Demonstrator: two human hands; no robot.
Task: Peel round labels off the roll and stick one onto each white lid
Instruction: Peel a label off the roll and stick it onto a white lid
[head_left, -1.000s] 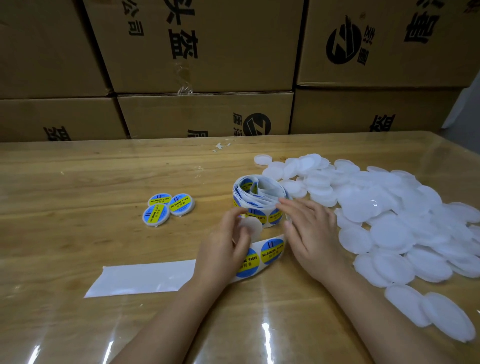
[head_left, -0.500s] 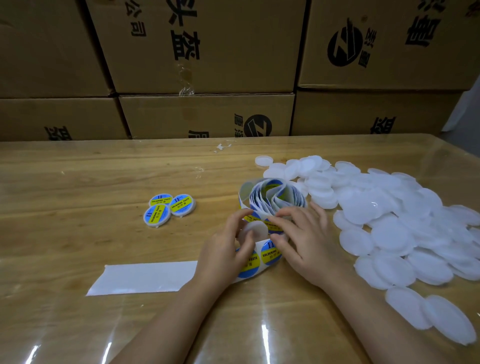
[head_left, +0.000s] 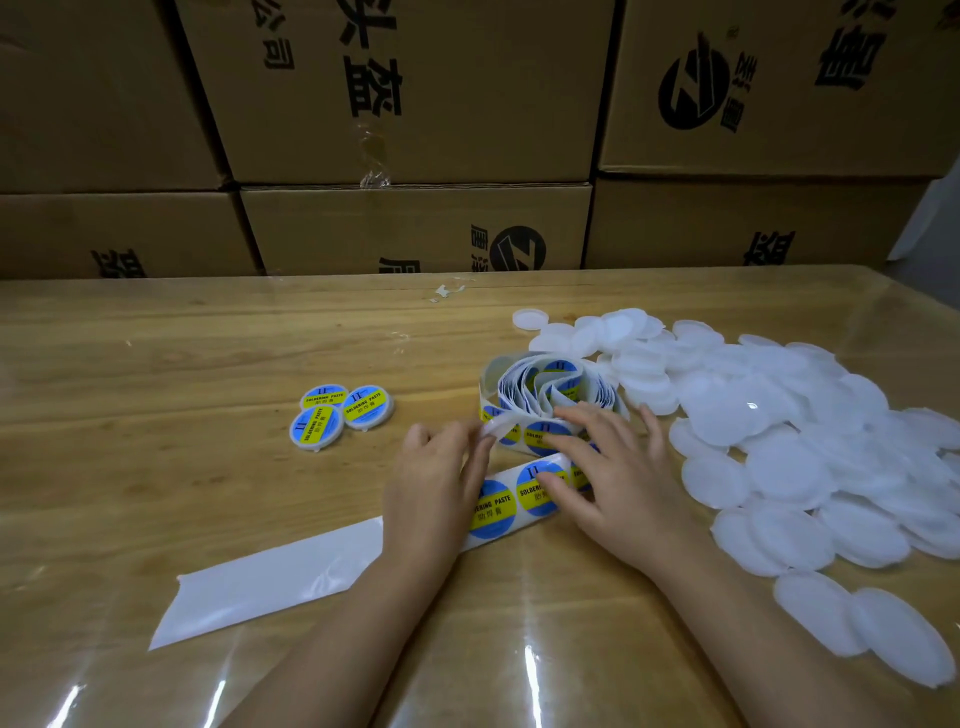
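My left hand (head_left: 434, 486) pinches a white lid (head_left: 491, 430) by its edge, just left of the label roll (head_left: 545, 387). The roll sits loosely coiled at the table's middle. Its strip (head_left: 524, 496) of blue and yellow round labels runs toward me under both hands. My right hand (head_left: 613, 467) lies spread over the roll's near side and the strip, with the thumb tip on a label. A big pile of bare white lids (head_left: 779, 421) lies to the right. Three labelled lids (head_left: 337, 413) sit to the left.
The empty white backing tail (head_left: 270, 577) of the strip trails to the lower left on the wooden table (head_left: 156, 364). Stacked cardboard boxes (head_left: 415, 130) wall off the table's far edge. Two loose lids (head_left: 862, 629) lie near my right forearm.
My right hand slid from the roll's side down onto the strip, its thumb now on a label. The roll's coils loosened and spread. My left hand kept the lid.
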